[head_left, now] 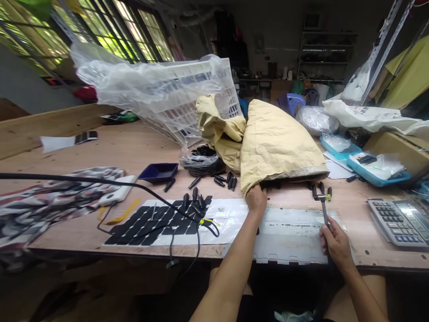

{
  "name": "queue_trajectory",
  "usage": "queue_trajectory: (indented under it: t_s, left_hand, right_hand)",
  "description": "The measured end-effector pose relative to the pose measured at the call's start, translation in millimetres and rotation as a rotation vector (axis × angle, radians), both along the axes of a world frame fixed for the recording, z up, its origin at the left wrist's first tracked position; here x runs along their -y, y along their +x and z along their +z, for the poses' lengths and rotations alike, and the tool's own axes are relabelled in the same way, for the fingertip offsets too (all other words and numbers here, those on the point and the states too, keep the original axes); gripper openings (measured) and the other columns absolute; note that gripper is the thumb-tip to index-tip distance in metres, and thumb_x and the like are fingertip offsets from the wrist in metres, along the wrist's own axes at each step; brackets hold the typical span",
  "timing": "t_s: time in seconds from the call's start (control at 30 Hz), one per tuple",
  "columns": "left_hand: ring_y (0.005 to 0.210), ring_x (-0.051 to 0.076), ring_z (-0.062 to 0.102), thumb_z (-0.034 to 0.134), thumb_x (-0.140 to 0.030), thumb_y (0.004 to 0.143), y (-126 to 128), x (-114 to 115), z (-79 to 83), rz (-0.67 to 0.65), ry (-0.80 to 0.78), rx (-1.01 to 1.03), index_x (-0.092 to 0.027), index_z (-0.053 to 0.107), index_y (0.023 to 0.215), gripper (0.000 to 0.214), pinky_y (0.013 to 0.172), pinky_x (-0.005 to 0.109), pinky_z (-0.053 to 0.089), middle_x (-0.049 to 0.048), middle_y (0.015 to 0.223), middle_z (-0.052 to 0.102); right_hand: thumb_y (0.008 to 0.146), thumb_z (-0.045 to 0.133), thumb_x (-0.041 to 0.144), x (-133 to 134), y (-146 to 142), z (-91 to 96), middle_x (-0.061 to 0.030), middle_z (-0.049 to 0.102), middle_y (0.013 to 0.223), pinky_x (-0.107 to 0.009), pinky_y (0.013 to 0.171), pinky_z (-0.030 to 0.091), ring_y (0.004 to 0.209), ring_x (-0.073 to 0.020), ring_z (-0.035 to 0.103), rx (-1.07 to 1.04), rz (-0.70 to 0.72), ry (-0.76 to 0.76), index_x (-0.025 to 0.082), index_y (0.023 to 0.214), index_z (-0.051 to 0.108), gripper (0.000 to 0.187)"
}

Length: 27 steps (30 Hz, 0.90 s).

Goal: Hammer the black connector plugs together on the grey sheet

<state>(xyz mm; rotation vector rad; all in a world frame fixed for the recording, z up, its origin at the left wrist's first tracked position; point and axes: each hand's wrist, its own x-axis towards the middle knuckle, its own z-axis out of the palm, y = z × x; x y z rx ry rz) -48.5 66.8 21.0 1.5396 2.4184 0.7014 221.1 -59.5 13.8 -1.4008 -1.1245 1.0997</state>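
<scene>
Gripping the handle of a hammer-like tool (325, 214), the right hand (336, 241) sits well apart from the left hand (256, 199), which is at the lower edge of a tan bag (281, 141); its fingers are partly hidden, so I cannot tell whether they clamp the bag. The bag lies on the tabletop (357, 212), beyond a clear mat (295, 239). The work looks under way rather than finished: small black pieces (314, 191) lie by the tool's head, and more black parts (195, 194) sit loose on a dark-celled panel (147, 223). What remains inside the bag cannot be seen. Farther out are a blue tray (158, 173) and a calculator (398, 223).
</scene>
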Motion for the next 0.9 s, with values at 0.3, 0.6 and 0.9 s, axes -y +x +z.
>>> queue_trajectory:
  t_s: [0.3, 0.6, 0.9]
  left_hand:
    - [0.087, 0.022, 0.063, 0.065, -0.023, 0.084, 4.8, 80.7, 13.5, -0.205, 0.139, 0.213, -0.020, 0.063, 0.112, 0.028, 0.078, 0.031, 0.047, 0.0042, 0.089, 0.069]
    - [0.095, 0.023, 0.055, 0.073, -0.023, 0.078, 60.0, 89.1, -4.2, -0.694, 0.082, 0.288, -0.023, 0.072, 0.091, 0.013, 0.085, 0.034, 0.042, 0.0027, 0.092, 0.067]
    - [0.090, 0.021, 0.053, 0.079, -0.029, 0.074, 69.3, 64.5, -19.7, -0.669, 0.124, 0.350, -0.022, 0.070, 0.084, 0.016, 0.080, 0.032, 0.041, 0.0022, 0.088, 0.066]
  right_hand:
    - [0.081, 0.066, 0.052, 1.0, -5.2, 9.1, 0.0056, 0.055, 0.065, -0.021, 0.033, 0.041, 0.042, -0.0096, 0.047, 0.010, 0.005, -0.005, 0.014, 0.134, 0.049, 0.068]
    - [0.086, 0.061, 0.049, 1.0, -2.0, 0.9, 0.0061, 0.055, 0.067, -0.019, 0.032, 0.041, 0.042, -0.0082, 0.047, -0.005, 0.009, 0.034, 0.015, 0.134, 0.049, 0.059]
    - [0.087, 0.059, 0.048, 6.0, 0.2, 5.9, 0.0051, 0.055, 0.068, -0.019, 0.032, 0.039, 0.041, -0.0081, 0.045, 0.055, 0.053, -0.015, 0.015, 0.136, 0.050, 0.060]
